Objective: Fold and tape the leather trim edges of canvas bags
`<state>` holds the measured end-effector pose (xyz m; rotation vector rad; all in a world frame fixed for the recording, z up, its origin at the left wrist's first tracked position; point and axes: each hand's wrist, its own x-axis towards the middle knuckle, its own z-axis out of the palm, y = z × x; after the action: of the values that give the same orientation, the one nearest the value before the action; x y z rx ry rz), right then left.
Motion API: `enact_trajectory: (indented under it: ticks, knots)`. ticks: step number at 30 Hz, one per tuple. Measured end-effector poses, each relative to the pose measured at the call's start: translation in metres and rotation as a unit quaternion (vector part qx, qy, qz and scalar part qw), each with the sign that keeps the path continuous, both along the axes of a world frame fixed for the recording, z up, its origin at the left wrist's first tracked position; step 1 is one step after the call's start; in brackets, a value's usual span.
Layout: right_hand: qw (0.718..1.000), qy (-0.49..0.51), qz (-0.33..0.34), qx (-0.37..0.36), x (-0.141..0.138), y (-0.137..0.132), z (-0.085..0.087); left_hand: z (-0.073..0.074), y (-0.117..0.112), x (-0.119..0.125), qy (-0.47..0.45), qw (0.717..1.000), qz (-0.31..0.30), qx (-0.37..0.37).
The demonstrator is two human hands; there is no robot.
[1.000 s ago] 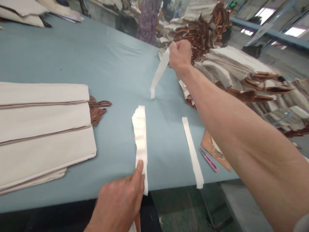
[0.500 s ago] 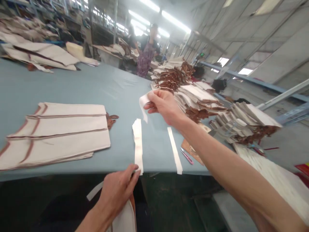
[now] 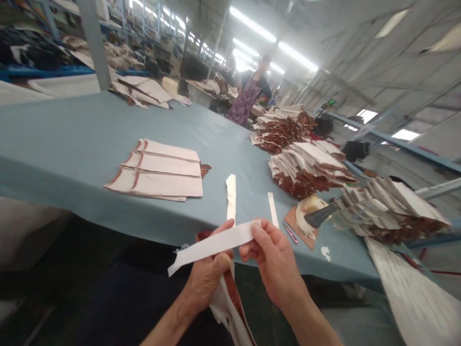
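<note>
My right hand [image 3: 275, 257] is closed, pinching one end of a white strip [image 3: 216, 246] between thumb and fingers. The strip slants down to the left, across the front of my left hand [image 3: 205, 278]. That left hand grips a cream fabric piece [image 3: 225, 300] with brown edging, which hangs below the table edge. A small pile of white strips [image 3: 231, 194] lies on the table just beyond my hands. To its right are a single white strip [image 3: 272, 209] and small pink-handled snips [image 3: 290, 232].
Cream panels with brown trim [image 3: 165, 168] lie overlapped on the blue-grey table [image 3: 90, 120]. Tall fabric stacks [image 3: 309, 166] line the right side. Near them, a tape-like roll and dark tool [image 3: 319, 216] rest on a brown piece. A person in a patterned apron [image 3: 245, 101] stands beyond the table.
My right hand has come back from over the table to my left hand, bringing the white strip with it. The fabric piece in my left hand is now raised. The view has shifted left.
</note>
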<state>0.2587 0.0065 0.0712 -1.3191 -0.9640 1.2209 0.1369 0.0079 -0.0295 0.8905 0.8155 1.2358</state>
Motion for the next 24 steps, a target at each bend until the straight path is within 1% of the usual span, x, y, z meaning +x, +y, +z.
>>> enact_trajectory:
  ticks: [1, 3, 5, 8, 10, 13, 15, 17, 18, 20, 21, 22, 24]
  knots:
    - [1.0, 0.002, -0.02, -0.011, 0.003, -0.011, -0.011, 0.001, -0.004, -0.002, 0.007, 0.999, 0.031, -0.006]
    - [0.998, 0.006, -0.058, -0.031, 0.01, -0.031, -0.033, 0.002, -0.01, -0.008, 0.051, 0.995, 0.081, -0.015]
    - [0.995, 0.011, -0.089, -0.045, 0.016, -0.049, -0.052, 0.002, -0.014, -0.019, 0.1, 0.991, 0.093, -0.014]
    - [0.991, 0.027, -0.112, -0.069, 0.019, -0.069, -0.076, 0.003, -0.02, -0.038, 0.159, 0.985, 0.071, 0.016]
    - [0.989, 0.029, -0.11, -0.098, 0.018, -0.078, -0.093, 0.004, -0.024, -0.049, 0.195, 0.979, 0.044, 0.037]
    - [0.985, 0.003, -0.071, -0.158, 0.02, -0.087, -0.117, 0.006, -0.032, -0.06, 0.231, 0.971, 0.012, 0.061]
    - [0.981, -0.062, -0.038, -0.181, 0.027, -0.089, -0.128, 0.008, -0.037, -0.065, 0.253, 0.963, -0.013, 0.089]
    - [0.974, -0.161, -0.031, -0.159, 0.037, -0.089, -0.127, 0.01, -0.042, -0.068, 0.272, 0.953, -0.058, 0.124]
    - [0.969, -0.205, -0.029, -0.131, 0.042, -0.088, -0.122, 0.012, -0.043, -0.069, 0.28, 0.946, -0.082, 0.14]
    - [0.964, -0.258, -0.002, -0.058, 0.045, -0.083, -0.101, 0.018, -0.046, -0.07, 0.298, 0.933, -0.122, 0.162]
    - [0.964, -0.264, 0.036, -0.023, 0.043, -0.079, -0.088, 0.021, -0.047, -0.069, 0.308, 0.926, -0.135, 0.171]
    - [0.959, -0.27, 0.088, 0.009, 0.038, -0.075, -0.074, 0.024, -0.048, -0.068, 0.319, 0.919, -0.147, 0.179]
    - [0.949, -0.264, 0.16, 0.065, 0.022, -0.066, -0.049, 0.029, -0.048, -0.066, 0.333, 0.907, -0.173, 0.193]
